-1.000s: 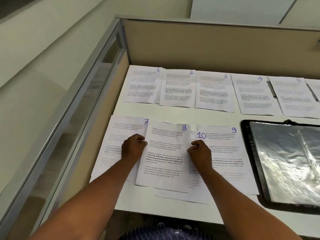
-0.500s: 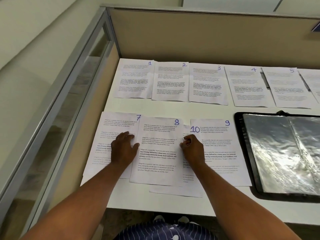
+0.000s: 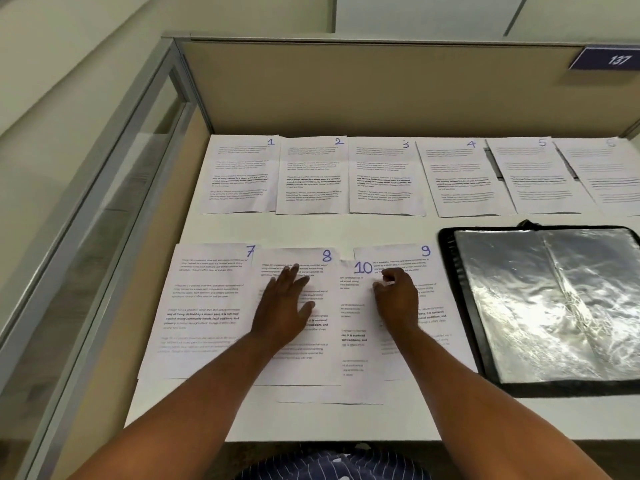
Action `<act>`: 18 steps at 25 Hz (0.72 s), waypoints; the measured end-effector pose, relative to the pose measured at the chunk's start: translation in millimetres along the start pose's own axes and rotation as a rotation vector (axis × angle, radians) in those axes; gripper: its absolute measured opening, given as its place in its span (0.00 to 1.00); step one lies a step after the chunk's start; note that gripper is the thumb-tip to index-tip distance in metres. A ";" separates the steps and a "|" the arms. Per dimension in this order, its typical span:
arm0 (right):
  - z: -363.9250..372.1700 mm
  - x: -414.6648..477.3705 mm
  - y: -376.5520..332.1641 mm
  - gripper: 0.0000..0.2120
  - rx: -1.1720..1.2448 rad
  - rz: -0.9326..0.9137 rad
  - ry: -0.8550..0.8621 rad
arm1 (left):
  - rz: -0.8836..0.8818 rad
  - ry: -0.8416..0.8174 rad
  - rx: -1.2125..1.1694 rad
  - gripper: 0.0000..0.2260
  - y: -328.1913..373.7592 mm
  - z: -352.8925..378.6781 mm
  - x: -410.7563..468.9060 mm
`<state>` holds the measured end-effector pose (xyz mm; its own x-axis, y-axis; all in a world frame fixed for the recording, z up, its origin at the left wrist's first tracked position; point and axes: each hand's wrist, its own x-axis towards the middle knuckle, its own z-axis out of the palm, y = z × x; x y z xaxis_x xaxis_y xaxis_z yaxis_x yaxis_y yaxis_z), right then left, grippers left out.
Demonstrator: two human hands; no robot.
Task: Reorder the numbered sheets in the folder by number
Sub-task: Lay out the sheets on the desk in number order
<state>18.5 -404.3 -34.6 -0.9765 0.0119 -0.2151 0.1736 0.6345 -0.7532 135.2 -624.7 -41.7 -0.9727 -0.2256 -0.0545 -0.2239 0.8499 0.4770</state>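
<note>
Sheet 10 [image 3: 353,341] lies in the near row between sheet 8 [image 3: 320,358] and sheet 9 [image 3: 429,306]. Its left side is tucked under 8 and its right edge lies over 9, so it is out of order. The right hand [image 3: 398,299] has its fingers curled at that right edge and seems to pinch it. The left hand [image 3: 284,306] rests flat on sheet 8 with straight fingers, pinning it. Sheet 7 [image 3: 204,306] sits just left of 8, partly under it.

The far row runs left to right from sheet 1 [image 3: 239,174] to sheet 6 [image 3: 609,174] and looks sorted. The folder [image 3: 554,306] lies open at the near right of the desk [image 3: 311,230], and its clear sleeves appear empty.

My judgement is that the laying-out is nearly done — 10 must still go to the right of 9 — and the refilling of the folder has not begun.
</note>
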 end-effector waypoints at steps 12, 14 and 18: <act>-15.4 30.4 -1.3 0.16 0.113 0.036 -0.168 | -0.085 -0.217 0.050 0.35 51.1 26.0 31.5; -11.5 32.9 -2.4 0.16 0.126 0.047 -0.168 | -0.091 -0.221 0.046 0.36 50.3 26.9 31.1; -5.1 35.8 -3.2 0.19 0.144 0.071 -0.188 | -0.102 -0.211 0.038 0.36 49.7 28.7 30.3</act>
<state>-17.6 -402.0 -36.7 -0.9229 -0.0999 -0.3719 0.2702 0.5202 -0.8102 92.9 -575.7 -44.8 -0.9352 -0.2104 -0.2847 -0.3201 0.8461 0.4263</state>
